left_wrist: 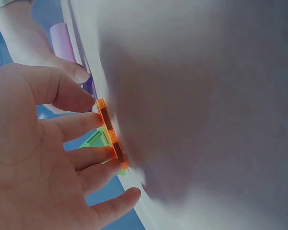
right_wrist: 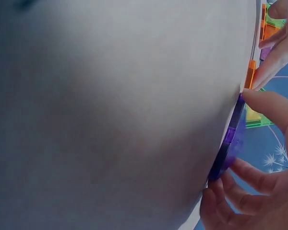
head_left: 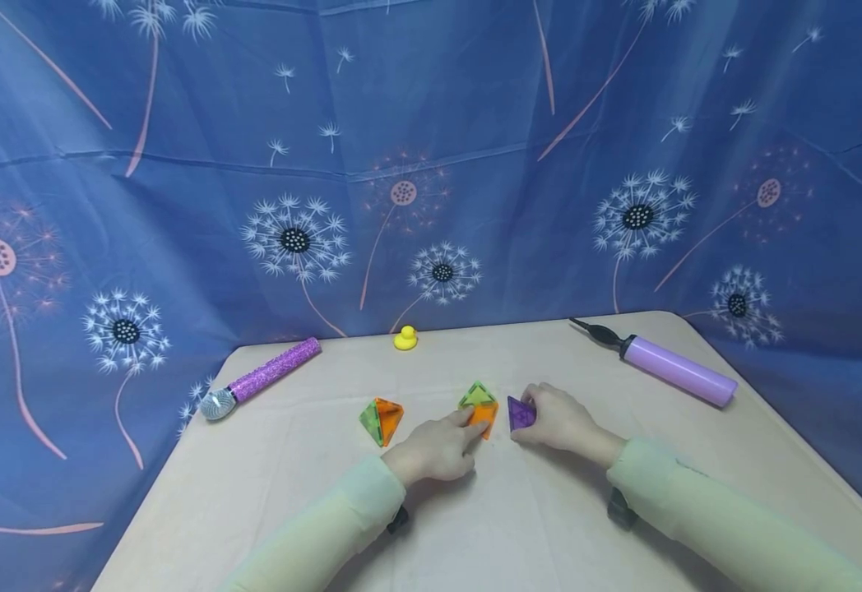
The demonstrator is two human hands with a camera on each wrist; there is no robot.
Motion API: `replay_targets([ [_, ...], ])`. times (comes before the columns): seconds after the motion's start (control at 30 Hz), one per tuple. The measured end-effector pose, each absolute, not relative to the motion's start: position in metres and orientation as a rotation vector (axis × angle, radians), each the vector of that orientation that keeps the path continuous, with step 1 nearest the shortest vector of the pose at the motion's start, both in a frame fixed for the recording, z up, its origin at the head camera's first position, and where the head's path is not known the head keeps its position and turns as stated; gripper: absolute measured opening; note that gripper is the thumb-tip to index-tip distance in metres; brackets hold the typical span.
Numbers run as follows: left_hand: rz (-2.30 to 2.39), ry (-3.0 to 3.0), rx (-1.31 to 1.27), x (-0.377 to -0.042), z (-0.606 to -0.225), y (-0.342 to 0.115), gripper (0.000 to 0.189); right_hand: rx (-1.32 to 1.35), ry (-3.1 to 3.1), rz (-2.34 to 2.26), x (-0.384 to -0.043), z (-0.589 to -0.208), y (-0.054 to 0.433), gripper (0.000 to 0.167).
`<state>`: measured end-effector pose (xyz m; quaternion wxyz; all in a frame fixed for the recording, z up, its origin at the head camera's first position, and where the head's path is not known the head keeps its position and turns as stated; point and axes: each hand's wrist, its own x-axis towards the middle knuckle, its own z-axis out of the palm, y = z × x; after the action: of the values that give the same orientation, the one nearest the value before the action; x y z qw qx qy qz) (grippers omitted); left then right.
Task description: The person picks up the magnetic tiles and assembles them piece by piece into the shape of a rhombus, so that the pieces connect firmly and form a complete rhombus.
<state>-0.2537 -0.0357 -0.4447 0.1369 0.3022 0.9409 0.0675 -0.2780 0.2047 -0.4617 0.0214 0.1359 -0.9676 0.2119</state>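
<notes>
Several translucent triangular magnetic tiles stand on the table. My left hand [head_left: 440, 445] reaches in with extended fingers that touch an orange tile [head_left: 484, 415], which stands in front of a green tile [head_left: 479, 393]. To its right, my right hand [head_left: 563, 417] pinches a purple triangular tile [head_left: 521, 413] along its edges, thumb on the near side and fingers on the far side. In the right wrist view the purple tile [right_wrist: 229, 139] is seen edge-on, close to the table surface. Left of my hands sits a green and orange tile pyramid [head_left: 382, 422].
A purple glittery microphone [head_left: 271, 370] lies at the back left. Along the back edge stands a yellow rubber duck [head_left: 405, 338]. At the back right lies a lilac hand pump [head_left: 675, 372] with a black nozzle. A blue dandelion-print curtain [head_left: 505, 247] hangs behind the table [head_left: 520, 526].
</notes>
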Motion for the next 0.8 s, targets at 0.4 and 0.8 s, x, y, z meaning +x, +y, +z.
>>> replay_targets([
  [0.4,0.196,2.731,0.889,-0.2544,-0.449,-0.0357,0.062,0.538,-2.982,0.756,-0.2769,-0.4628,0.2022,0.063],
  [0.8,0.19,2.736,0.897,-0.255,-0.4497,-0.0344,0.062,0.54,-2.999,0.71,-0.2737,-0.4617,0.1972,0.052],
])
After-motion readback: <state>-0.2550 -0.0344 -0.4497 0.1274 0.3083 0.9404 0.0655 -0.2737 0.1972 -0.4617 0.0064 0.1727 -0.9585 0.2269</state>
